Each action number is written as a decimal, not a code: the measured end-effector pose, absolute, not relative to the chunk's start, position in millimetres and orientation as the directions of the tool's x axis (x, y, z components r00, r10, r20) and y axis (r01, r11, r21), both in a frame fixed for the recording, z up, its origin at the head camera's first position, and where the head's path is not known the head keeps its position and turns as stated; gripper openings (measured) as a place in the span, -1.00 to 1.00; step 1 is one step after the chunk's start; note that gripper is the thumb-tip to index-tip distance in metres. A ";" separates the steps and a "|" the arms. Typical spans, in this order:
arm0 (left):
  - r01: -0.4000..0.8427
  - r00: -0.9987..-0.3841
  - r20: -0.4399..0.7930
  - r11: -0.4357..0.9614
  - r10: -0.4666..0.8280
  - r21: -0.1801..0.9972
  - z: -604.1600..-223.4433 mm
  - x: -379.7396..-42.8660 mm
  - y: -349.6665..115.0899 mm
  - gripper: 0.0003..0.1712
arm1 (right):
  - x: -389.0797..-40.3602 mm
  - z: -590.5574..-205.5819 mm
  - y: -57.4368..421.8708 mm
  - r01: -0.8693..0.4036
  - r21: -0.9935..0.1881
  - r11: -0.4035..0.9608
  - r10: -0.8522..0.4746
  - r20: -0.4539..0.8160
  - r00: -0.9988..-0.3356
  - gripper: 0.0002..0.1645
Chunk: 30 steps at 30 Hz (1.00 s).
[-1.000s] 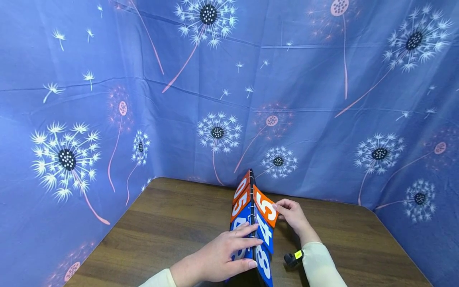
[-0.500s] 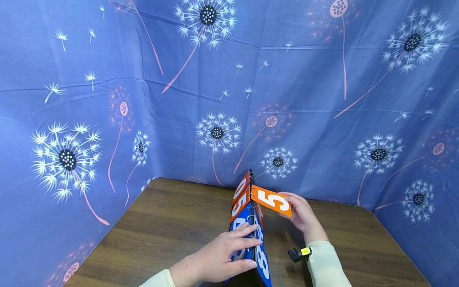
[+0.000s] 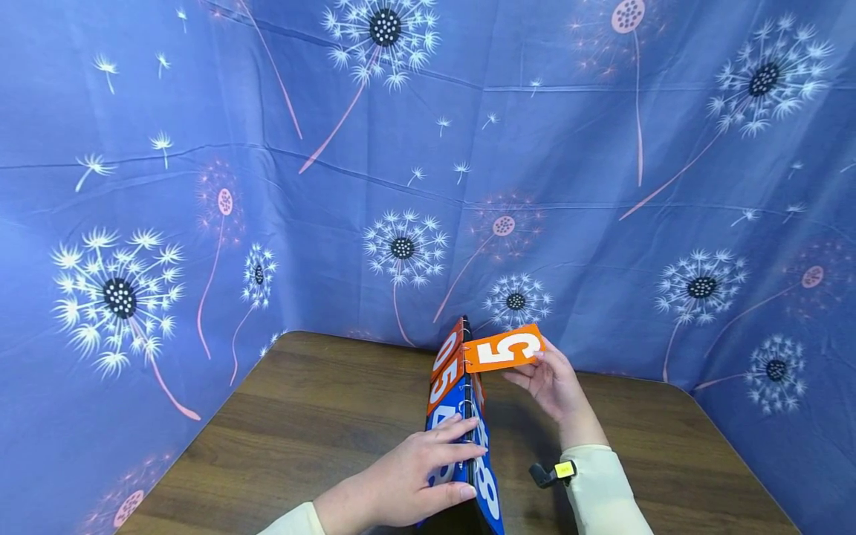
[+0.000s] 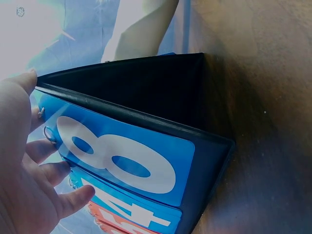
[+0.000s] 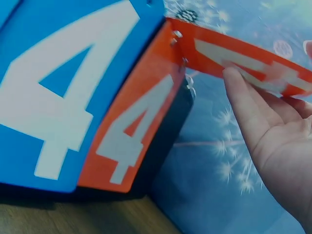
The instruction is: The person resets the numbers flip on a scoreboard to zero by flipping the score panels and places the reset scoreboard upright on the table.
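Note:
A tent-shaped flip scoreboard [image 3: 491, 513] with a black frame and ringed number cards stands on the table. My left hand [image 3: 414, 468] lies over its top ridge, fingers extended across the rings; the left wrist view shows the blue 8 card [image 4: 122, 151] below that hand. At the far end, my right hand [image 3: 562, 386] holds an orange card with a white 5 [image 3: 504, 348] by its free end, swung up from the right face. Beneath the raised card, an orange 4 card [image 5: 129, 136] shows beside a blue 4 card [image 5: 53, 107] in the right wrist view.
The brown wooden table [image 3: 321, 416] reaches back to a blue dandelion-print cloth [image 3: 321, 245] that hangs behind and at both sides. A small black device with a yellow label [image 3: 553, 473] sits at the right sleeve cuff.
My right hand has lifted the orange 5 card away from the right face and swung it up past level. My left hand has stayed on the ridge.

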<state>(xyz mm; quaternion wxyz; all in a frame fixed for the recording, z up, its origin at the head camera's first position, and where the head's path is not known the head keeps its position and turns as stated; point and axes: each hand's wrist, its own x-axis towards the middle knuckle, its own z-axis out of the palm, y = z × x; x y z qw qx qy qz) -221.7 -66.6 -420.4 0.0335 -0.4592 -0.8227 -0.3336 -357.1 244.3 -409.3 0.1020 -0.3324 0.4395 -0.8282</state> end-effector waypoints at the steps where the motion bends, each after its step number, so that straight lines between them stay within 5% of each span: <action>1: 0.781 -0.574 0.366 0.355 0.732 0.513 -420.7 -221.6 -66.7 -0.48 | -355.5 -407.7 240.5 -0.151 -0.808 -0.570 -0.452 0.461 -0.763 -0.42; 10: 0.787 -0.564 0.379 0.338 0.734 0.517 -422.5 -222.5 -66.5 -0.49 | -343.4 -394.8 210.6 -0.242 -0.915 -0.322 -0.324 0.347 -0.880 -0.43; 23: 0.799 -0.550 0.387 0.333 0.740 0.501 -422.3 -223.9 -67.0 -0.48 | -342.8 -388.2 179.3 -0.384 -0.921 -0.065 -0.228 0.388 -0.893 -0.34; 30: 0.842 -0.514 0.441 0.335 0.735 0.423 -423.3 -223.8 -66.2 -0.47 | -350.4 -359.6 162.6 -0.505 -0.822 0.264 -0.304 0.426 -0.852 -0.37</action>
